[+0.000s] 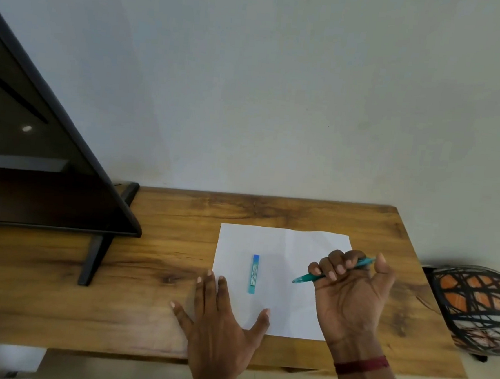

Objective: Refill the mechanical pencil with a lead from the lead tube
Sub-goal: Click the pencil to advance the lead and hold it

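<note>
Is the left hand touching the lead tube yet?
Apart. The head view shows the left hand flat on the table edge and paper, with bare white paper between its fingers and the lead tube.

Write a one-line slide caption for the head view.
Right hand grips the teal mechanical pencil above the paper; left hand rests flat beside the lead tube.

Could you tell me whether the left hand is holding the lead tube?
No, the left hand lies flat, while the lead tube rests untouched on the paper.
</note>
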